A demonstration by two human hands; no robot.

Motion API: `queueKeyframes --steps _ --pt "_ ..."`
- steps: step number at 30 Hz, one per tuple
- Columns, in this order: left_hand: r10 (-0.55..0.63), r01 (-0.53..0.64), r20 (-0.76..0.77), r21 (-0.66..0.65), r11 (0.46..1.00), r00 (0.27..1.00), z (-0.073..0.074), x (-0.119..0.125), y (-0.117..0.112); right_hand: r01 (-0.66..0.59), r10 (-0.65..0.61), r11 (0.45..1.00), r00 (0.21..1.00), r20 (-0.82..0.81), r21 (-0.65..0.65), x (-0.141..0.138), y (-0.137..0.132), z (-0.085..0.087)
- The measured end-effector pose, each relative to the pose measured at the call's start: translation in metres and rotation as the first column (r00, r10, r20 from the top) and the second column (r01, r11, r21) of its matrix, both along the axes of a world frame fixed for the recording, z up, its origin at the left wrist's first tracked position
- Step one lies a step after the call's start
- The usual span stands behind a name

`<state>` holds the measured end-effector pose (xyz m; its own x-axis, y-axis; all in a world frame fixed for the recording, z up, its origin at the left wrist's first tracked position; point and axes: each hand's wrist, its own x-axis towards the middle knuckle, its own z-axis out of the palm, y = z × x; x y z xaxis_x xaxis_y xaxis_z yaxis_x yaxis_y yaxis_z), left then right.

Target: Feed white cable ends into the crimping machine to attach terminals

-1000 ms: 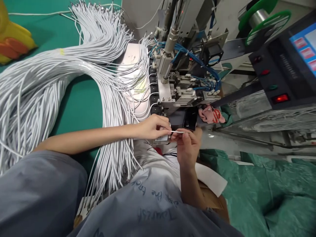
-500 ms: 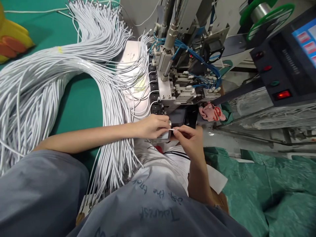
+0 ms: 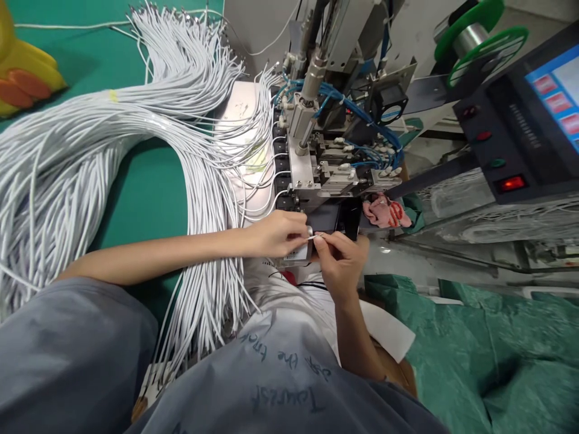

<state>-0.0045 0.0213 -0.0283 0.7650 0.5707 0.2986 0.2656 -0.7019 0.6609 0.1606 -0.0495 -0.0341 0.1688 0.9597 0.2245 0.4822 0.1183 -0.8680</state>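
My left hand [image 3: 277, 234] and my right hand [image 3: 342, 258] meet just below the metal head of a machine [image 3: 323, 160]. Both pinch the end of one thin white wire [image 3: 313, 237] between fingertips, the short bare piece showing between the two hands. A small grey block [image 3: 296, 255] lies under my left fingers. A big bundle of white wires [image 3: 90, 150] spreads over the green table [image 3: 149, 193] on the left, and its strands run under my left forearm.
A control box [image 3: 520, 138] with a screen, buttons and a lit red switch stands at the right. Green reels [image 3: 486, 36] sit above it. A yellow and orange toy [image 3: 22, 66] lies at the far left. Green plastic sheeting [image 3: 488, 349] covers the lower right.
The wire end stuck out to the right of my right hand a second ago. My right hand has slid along it toward my left hand, and only a short piece shows between them now.
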Motion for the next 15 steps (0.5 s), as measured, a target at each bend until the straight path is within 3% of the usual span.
queueKeyframes --steps 2,4,6,8,11,13,15 --pt "0.001 0.042 -0.192 0.221 0.974 0.981 0.004 -0.002 0.001 -0.066 0.067 0.998 0.989 0.13 -0.015 0.004 0.003 0.006" --pt "0.026 0.071 -0.291 0.318 0.946 0.956 0.007 -0.003 0.001 -0.108 0.111 0.994 0.986 0.124 -0.03 0.005 0.008 0.008" --pt "0.035 0.032 -0.253 0.256 0.966 0.967 0.009 -0.002 0.001 -0.089 0.089 0.996 0.996 0.025 -0.005 0.004 0.011 0.005" --pt "0.034 -0.024 -0.149 0.067 0.997 0.988 0.009 0.0 0.001 -0.041 0.043 0.999 0.994 -0.103 0.02 0.0 0.013 -0.001" --pt "0.006 -0.015 -0.042 -0.206 0.979 0.999 0.007 0.001 0.007 0.035 -0.029 0.999 0.968 -0.249 0.019 -0.008 0.014 -0.013" --pt "-0.068 0.056 -0.043 -0.23 0.972 0.997 0.006 0.0 0.015 0.06 -0.061 0.998 0.948 -0.314 -0.013 -0.011 0.017 -0.021" --pt "-0.1 0.084 -0.109 -0.143 0.986 0.989 0.004 -0.003 0.023 0.05 -0.07 0.997 0.937 -0.343 -0.066 -0.01 0.023 -0.03"
